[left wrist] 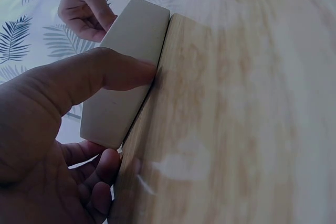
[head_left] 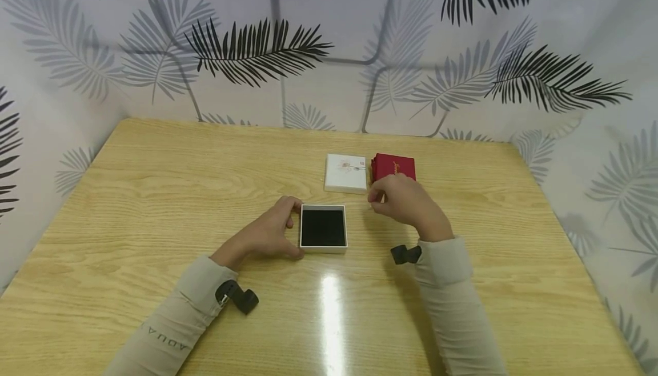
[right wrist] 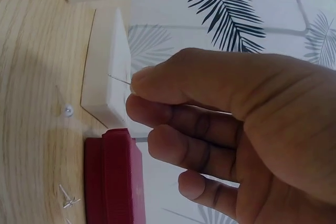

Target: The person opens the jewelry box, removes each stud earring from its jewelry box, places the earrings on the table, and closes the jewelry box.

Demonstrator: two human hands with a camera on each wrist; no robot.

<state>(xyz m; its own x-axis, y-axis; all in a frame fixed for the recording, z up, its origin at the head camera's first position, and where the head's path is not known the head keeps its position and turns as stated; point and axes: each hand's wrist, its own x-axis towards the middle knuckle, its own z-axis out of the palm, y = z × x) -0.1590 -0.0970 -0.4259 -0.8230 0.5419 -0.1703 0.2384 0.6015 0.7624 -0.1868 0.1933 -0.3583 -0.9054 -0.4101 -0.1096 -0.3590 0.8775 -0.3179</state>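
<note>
An uncovered white box point(head_left: 323, 249) with a black padded insert point(head_left: 323, 227) lies on the table. My left hand point(head_left: 275, 230) grips its left side, thumb at the near corner and fingers at the far one; in the left wrist view the thumb presses along the box wall point(left wrist: 142, 30). Above the table, to the box's right, my right hand point(head_left: 403, 202) pinches a stud earring point(right wrist: 119, 80) between thumb and index finger. Only its thin metal post shows; the fingertips hide the head. Below that hand, a pearl stud earring point(right wrist: 68, 110) and another small silver earring point(right wrist: 68, 202) lie on the wood.
A white lid with a flower print point(head_left: 345, 173) lies behind the uncovered box. Right beside it is a red box point(head_left: 394, 164) with gold lettering, partly covered by the right hand. A leaf-patterned curtain point(head_left: 319, 96) hangs behind the wooden table point(head_left: 205, 159).
</note>
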